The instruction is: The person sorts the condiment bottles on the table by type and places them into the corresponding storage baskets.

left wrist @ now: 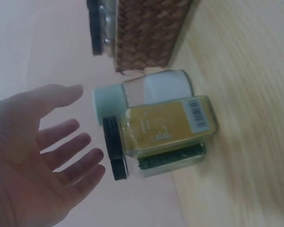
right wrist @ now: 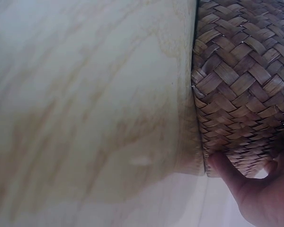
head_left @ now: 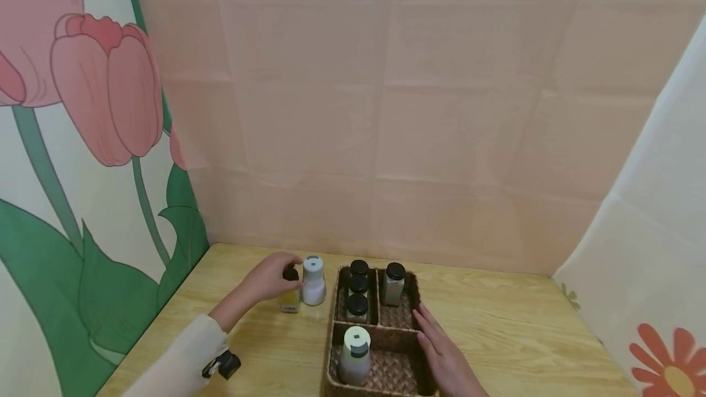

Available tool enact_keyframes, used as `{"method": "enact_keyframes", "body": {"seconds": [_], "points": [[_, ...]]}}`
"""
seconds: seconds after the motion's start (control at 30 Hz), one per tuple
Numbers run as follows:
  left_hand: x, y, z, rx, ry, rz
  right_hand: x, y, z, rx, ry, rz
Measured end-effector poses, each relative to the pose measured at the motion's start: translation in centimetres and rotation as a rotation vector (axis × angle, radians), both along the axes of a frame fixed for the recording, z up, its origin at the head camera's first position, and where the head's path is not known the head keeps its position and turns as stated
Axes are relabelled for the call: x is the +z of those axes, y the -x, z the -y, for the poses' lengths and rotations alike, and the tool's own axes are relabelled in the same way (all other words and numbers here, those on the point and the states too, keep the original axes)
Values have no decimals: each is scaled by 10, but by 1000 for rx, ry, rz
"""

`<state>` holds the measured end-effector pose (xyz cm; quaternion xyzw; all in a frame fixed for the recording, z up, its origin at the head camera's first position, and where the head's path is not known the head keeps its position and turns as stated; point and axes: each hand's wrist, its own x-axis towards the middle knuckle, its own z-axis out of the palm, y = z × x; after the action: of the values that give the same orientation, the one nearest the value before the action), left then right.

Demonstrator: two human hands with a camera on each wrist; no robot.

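Observation:
My left hand is at the black lid of a square glass jar of yellow spice. In the left wrist view its fingers are spread, with a gap between them and the lids. Against the yellow jar stands a black-lidded jar of green contents. Beside them is a white-capped shaker bottle of white contents. My right hand lies along the right side of a woven basket, fingers fairly straight and touching it. In the right wrist view the thumb rests on the basket's weave.
The basket has three compartments. Three black-lidded jars fill the back left one, and another black-lidded jar stands in the back right. A white-capped bottle stands in the front one. Cloth walls surround the wooden table.

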<state>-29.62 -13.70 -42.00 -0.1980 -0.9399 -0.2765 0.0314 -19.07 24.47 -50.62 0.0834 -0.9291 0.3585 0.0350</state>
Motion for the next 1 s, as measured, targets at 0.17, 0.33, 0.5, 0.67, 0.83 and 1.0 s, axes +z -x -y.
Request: {"method": "enact_keyframes", "body": {"seconds": [0.17, 0.33, 0.5, 0.67, 0.83, 1.0], "points": [[-3, -3, 3, 30, -7, 0, 0, 0, -2, -6, -10, -39], [-10, -3, 8, 70, -16, -4, 0, -1, -2, -1, -7, -51], [-20, -2, 15, 105, -73, 16, 0, -1, 0, 3, -3, -61], [-30, -2, 22, 141, -122, 15, -1, 0, 0, -3, -8, -36], [-38, -1, 23, 143, -171, 22, -2, 1, 0, -1, -13, -21], [-44, 0, 21, 163, -245, 49, -2, 0, 0, 5, -15, -29]]}}
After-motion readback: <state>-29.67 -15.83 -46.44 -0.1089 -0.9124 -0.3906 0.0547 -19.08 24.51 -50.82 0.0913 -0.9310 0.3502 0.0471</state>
